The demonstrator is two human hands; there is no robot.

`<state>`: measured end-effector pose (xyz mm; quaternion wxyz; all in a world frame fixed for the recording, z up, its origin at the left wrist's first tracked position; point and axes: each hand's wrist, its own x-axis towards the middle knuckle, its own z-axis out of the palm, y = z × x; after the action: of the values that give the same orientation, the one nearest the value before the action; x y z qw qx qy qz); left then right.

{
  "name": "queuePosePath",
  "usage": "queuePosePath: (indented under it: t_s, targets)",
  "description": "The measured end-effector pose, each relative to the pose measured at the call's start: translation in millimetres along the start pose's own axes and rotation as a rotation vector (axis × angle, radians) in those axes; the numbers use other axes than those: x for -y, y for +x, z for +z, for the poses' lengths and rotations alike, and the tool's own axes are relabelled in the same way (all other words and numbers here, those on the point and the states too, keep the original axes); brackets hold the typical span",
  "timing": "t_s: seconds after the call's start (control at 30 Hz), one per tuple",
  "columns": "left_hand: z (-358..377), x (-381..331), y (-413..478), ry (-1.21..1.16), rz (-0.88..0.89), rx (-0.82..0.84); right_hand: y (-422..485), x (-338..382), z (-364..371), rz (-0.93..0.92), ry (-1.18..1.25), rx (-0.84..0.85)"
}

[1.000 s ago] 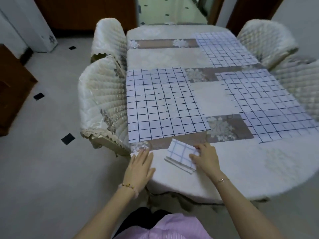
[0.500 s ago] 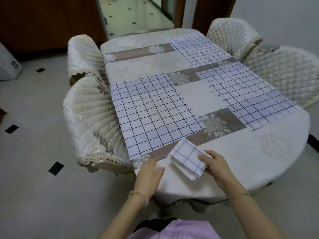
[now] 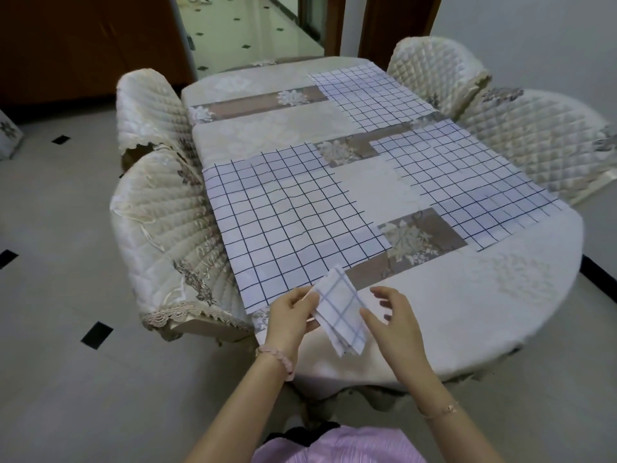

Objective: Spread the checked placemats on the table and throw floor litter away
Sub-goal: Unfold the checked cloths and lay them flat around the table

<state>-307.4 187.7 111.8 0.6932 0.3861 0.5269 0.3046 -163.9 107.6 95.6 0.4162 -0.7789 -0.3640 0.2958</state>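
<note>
While it is folded into a small packet, the last checked placemat (image 3: 339, 314) sits lifted just over the near edge of the tabletop (image 3: 467, 315), between the two hands. The left hand (image 3: 288, 317) pinches its left edge, thumb on top. The right hand (image 3: 395, 320) hangs beside its right edge with the fingers loosely spread and gripping nothing; I cannot tell whether the thumb tip touches the cloth.

Three placemats already lie flat: a near-left one (image 3: 293, 225) just beyond the packet, a right one (image 3: 474, 185) and a far one (image 3: 367, 91). The far-left place shows only bare tablecloth, so I judge the spreading about three-quarters done, with this packet to be unfolded and laid there.

Quilted chairs (image 3: 167, 228) ring the tabletop. The floor (image 3: 66, 379) shows pale tiles with small black insets and no litter that I can make out, so that part looks not yet begun, or lies out of view.

No brand, label or writing can be read anywhere.
</note>
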Motion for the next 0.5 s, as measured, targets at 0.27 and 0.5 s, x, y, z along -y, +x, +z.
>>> queuePosePath:
  t_s: [0.27,0.5]
  targets:
    - [3.0,-7.1,-12.7,-0.202,-0.044,0.135,-9.6,38.6,23.6,-0.111,0.201,0.18]
    - [10.5,-7.2,-11.0,-0.157,-0.008,0.097,-6.3,36.4,15.5,-0.106,0.221,0.223]
